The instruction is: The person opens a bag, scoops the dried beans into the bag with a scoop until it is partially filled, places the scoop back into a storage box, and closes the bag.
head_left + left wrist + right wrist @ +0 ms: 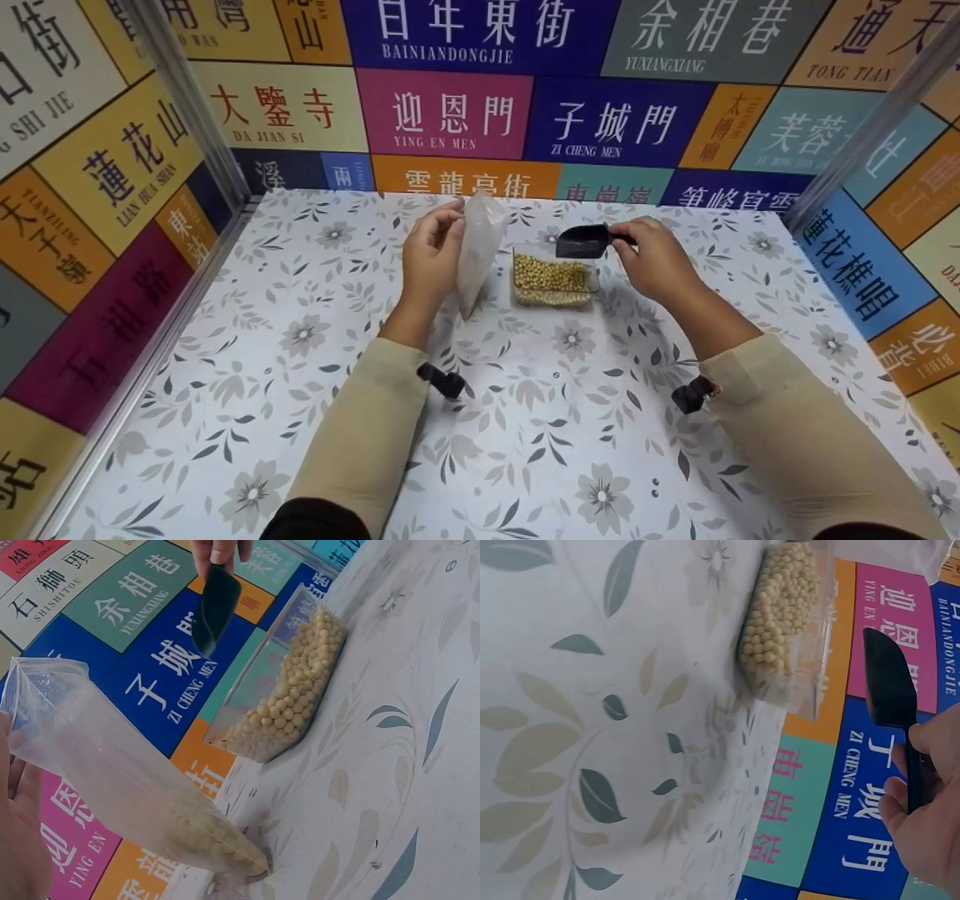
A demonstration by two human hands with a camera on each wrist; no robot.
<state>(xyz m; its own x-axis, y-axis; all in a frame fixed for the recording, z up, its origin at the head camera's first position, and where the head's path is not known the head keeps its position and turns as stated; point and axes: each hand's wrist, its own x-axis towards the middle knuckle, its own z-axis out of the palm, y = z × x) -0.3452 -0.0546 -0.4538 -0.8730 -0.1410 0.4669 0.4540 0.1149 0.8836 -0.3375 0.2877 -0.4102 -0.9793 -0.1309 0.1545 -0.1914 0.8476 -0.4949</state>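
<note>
At the left, the left hand (429, 251) grips the plastic bag (480, 247) by its side, with the thumb and fingers closed on the film. We think this hold is the first weak place: the film is thin and soft, so the top may fold inward, and beans that are poured would then run down the outside. In the left wrist view we see some beans (202, 836) in the bottom of the bag. Their weight could pull the film down through the fingers if the grasp becomes loose. Whether the lower corner touches the table (551, 412), we cannot tell.

To the right of the bag, and apart from it, stands the clear box (251, 682), upright on the table, with a deep layer of yellow beans (551, 271). No hand holds it. We judge that a hard push of a scoop against its wall could slide it or tip it, and the round beans would roll away.

Farther right, the black scoop (583, 242) hangs above the far right part of the box, not touching it. We cannot tell whether it carries beans. The right hand (652, 255) grasps its handle from the right. If the wrist turns too early, a load could fall between the box and the bag.
</note>
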